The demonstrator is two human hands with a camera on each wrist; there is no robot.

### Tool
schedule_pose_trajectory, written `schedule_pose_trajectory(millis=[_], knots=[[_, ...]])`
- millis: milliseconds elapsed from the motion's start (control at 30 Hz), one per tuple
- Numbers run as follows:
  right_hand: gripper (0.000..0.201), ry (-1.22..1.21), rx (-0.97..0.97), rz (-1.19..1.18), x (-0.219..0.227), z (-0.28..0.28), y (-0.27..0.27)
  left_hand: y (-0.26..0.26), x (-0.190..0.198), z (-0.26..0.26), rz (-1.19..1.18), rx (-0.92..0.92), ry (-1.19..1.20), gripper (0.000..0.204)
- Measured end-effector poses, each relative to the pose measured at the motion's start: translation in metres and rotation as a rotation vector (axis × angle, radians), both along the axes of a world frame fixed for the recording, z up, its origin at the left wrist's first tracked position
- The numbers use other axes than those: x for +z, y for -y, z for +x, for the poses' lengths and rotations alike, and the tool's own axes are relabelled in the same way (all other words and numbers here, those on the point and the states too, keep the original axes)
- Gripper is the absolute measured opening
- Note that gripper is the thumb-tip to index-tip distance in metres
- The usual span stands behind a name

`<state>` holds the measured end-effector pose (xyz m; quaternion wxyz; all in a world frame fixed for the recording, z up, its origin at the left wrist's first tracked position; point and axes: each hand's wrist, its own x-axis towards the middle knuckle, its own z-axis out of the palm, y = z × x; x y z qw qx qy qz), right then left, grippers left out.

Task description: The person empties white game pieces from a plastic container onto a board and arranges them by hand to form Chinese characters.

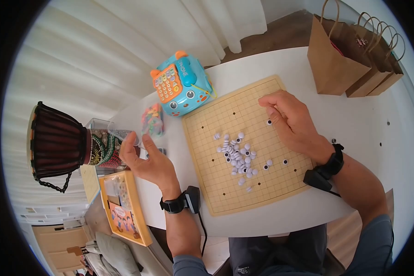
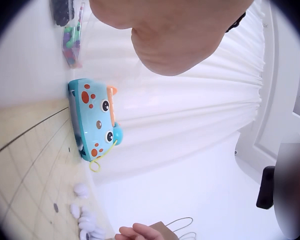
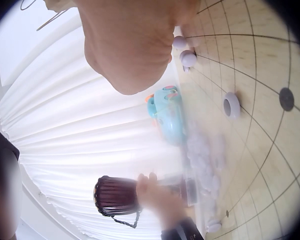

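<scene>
My left hand (image 1: 150, 162) is raised left of the wooden grid board (image 1: 207, 202), thumb and forefinger spread apart with nothing seen between them. Over the board's right side hovers my right hand (image 1: 287, 122), its fingers loosely curled and no object visible in them. A loose heap of white round game pieces (image 1: 237, 158) lies mid-board, several with dark centres. One dark-centred piece (image 1: 269, 122) sits beside the right hand's fingers, and another dark-centred piece (image 3: 231, 105) stands out in the right wrist view.
A blue toy phone (image 1: 188, 99) stands at the board's far edge, near a tub of colourful bits (image 1: 152, 119). To the left are a drum (image 1: 62, 140) and an orange-framed box (image 1: 147, 232). Brown paper bags (image 1: 333, 60) stand at the far right.
</scene>
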<state>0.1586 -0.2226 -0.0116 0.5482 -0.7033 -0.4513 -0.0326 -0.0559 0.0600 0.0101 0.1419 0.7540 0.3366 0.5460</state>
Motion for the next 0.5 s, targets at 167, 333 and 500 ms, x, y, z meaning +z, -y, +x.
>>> schedule_pose_trajectory(millis=[167,333,500], knots=[[0.017,0.001,-0.002,0.016,-0.001,-0.001,-0.001,-0.004,0.000,-0.004,0.081,0.044,0.026,0.041],[0.017,-0.036,0.025,-0.018,0.002,-0.001,0.000,-0.008,-0.003,0.002,0.034,0.009,-0.129,0.052],[0.018,-0.025,0.012,-0.011,0.001,-0.001,0.000,-0.009,-0.010,0.001,-0.121,-0.009,-0.061,0.065]])
